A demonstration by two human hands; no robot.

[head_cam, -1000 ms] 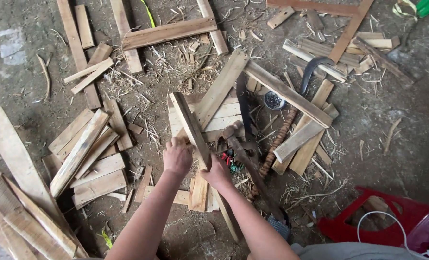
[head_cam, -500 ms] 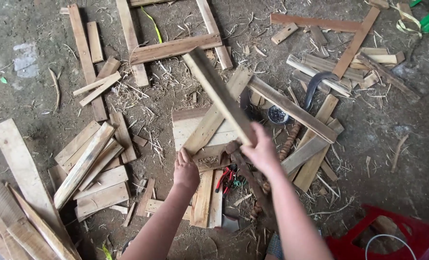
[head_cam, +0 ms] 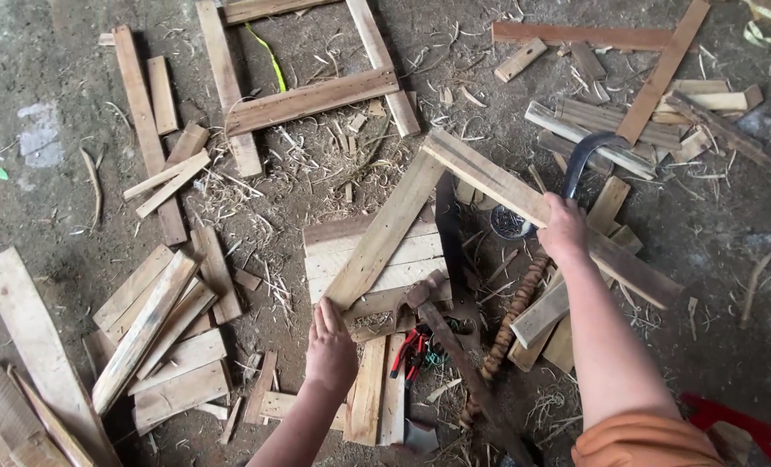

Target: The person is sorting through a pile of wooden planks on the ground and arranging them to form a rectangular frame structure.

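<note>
My right hand [head_cam: 563, 228] is closed over a long pale wooden plank [head_cam: 486, 175] that slants from upper left to lower right across other boards. My left hand [head_cam: 330, 344] lies flat with fingers stretched, its tips touching the lower end of a diagonal slat [head_cam: 385, 230]. That slat rests on a small panel of joined boards [head_cam: 420, 251]. Between my hands lies a wooden-handled tool [head_cam: 442, 333] and red-handled pliers [head_cam: 407, 346].
A curved dark blade [head_cam: 586, 149] lies behind the plank. A rough wooden frame [head_cam: 309, 99] sits at the top. Loose slats are piled at the left [head_cam: 162, 322] and upper right [head_cam: 653, 95]. A twisted stick [head_cam: 512, 318] and a red plastic object [head_cam: 753, 425] lie nearby on dirt strewn with shavings.
My right hand has swung the plank from over the panel to the right and lowered it across the boards there. My left hand slid down to the diagonal slat's lower end.
</note>
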